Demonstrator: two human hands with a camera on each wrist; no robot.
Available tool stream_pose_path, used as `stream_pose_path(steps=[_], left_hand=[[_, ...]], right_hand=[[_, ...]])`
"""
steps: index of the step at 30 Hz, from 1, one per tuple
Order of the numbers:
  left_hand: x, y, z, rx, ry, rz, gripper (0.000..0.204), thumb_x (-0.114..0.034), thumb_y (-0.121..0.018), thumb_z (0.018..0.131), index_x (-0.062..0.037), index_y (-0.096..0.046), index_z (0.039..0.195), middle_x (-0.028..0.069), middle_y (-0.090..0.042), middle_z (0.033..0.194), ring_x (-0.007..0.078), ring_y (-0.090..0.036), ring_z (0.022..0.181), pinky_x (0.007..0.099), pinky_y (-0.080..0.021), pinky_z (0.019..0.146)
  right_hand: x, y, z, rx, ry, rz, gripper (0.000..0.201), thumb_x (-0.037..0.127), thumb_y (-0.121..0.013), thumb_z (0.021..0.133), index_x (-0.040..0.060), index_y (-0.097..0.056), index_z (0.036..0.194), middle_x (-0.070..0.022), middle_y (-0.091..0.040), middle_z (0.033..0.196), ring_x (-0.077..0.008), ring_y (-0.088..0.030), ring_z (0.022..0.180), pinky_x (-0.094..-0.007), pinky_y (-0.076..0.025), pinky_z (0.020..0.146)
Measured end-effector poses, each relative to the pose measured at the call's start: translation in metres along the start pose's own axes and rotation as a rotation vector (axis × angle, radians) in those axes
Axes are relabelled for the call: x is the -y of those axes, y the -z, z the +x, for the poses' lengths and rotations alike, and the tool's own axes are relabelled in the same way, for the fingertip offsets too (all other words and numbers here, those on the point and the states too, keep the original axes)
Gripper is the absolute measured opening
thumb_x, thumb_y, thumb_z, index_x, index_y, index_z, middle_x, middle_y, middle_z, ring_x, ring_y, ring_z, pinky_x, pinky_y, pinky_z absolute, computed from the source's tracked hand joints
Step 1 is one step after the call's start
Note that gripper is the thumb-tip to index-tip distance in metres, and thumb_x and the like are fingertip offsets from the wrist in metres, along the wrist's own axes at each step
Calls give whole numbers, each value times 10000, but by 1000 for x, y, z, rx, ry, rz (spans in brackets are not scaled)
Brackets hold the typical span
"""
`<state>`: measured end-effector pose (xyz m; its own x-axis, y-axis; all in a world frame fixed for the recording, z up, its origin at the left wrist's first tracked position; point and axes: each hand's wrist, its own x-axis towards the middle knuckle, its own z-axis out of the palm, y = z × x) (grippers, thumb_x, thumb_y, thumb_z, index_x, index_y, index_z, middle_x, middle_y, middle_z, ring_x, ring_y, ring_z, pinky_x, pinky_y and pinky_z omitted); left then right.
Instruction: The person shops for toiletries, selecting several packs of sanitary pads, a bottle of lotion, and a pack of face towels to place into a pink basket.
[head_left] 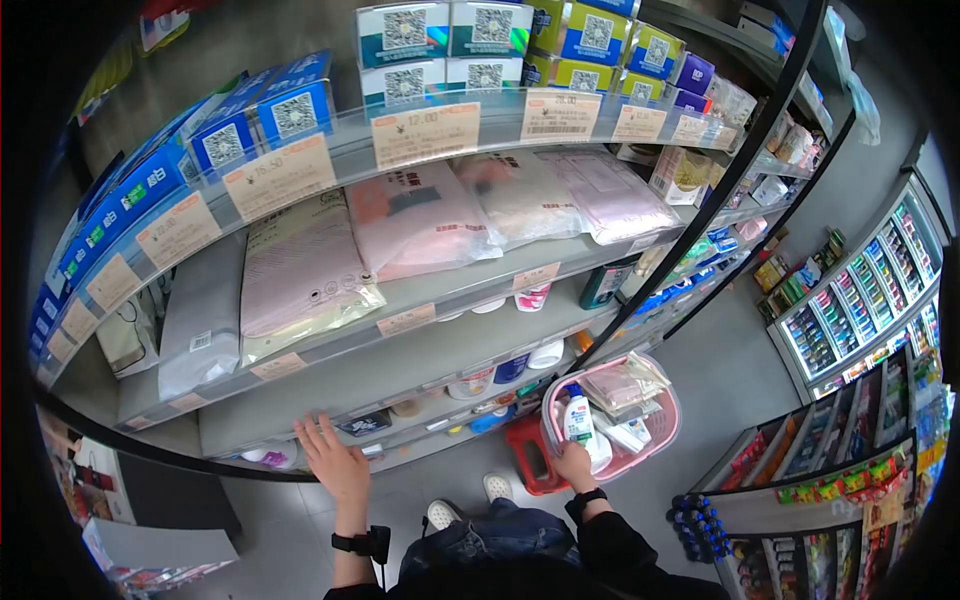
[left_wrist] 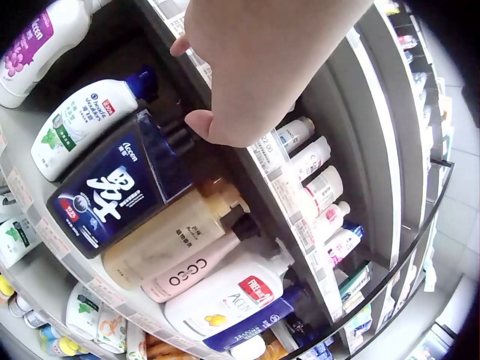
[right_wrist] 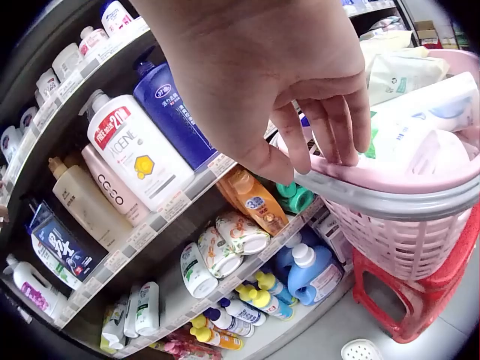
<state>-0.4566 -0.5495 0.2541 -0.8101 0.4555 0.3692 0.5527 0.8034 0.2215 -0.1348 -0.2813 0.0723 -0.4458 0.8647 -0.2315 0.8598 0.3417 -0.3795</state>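
Note:
My left hand (head_left: 338,468) is at the front edge of a shelf, fingers spread in the head view. From the left wrist, that hand (left_wrist: 251,82) hangs over the price-label strip, above a dark blue bottle (left_wrist: 120,187) and a white bottle with a blue cap (left_wrist: 86,124); whether it touches the edge I cannot tell. My right hand (head_left: 573,466) is at the near left side of a pink basket (head_left: 672,440), beside a white bottle (head_left: 578,418) standing in it. Seen from the right wrist, the fingers of this hand (right_wrist: 262,82) slope loosely down at the basket rim (right_wrist: 375,178).
The pink basket sits against a red basket (head_left: 530,455) on the floor by the shelf. Pink bagged packs (head_left: 415,220) lie on an upper shelf, below boxes (head_left: 405,30). A black shelf post (head_left: 700,210) rises beyond the basket. More product racks (head_left: 850,430) stand at the right.

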Motion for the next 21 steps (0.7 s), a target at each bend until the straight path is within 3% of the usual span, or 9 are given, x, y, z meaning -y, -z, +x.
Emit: stream_pose_path(steps=[11, 17, 21], left_hand=[[-12, -1, 2, -58, 36, -29, 769, 14, -597, 633, 15, -369, 1368, 226, -338, 1442, 429, -195, 1415, 514, -288, 1101], [-12, -4, 1, -82, 31, 22, 759, 20, -579, 641, -7, -371, 1371, 210, -334, 1462, 416, -199, 1424, 510, -313, 1080], [-16, -5, 1, -56, 63, 26, 765, 17, -577, 642, -7, -365, 1376, 213, -329, 1464, 412, -193, 1427, 506, -308, 1087]], right_hand=[[1, -7, 5, 16, 42, -138, 267, 252, -652, 748, 29, -696, 888, -217, -667, 896, -378, -666, 826, -468, -547, 764], [11, 1, 10, 46, 87, -218, 268, 243, -648, 754, 0, -691, 860, -222, -666, 908, -372, -677, 802, -451, -558, 734], [14, -9, 14, 107, 115, -324, 317, 238, -654, 738, -5, -671, 942, -218, -668, 905, -352, -687, 805, -441, -562, 704]])
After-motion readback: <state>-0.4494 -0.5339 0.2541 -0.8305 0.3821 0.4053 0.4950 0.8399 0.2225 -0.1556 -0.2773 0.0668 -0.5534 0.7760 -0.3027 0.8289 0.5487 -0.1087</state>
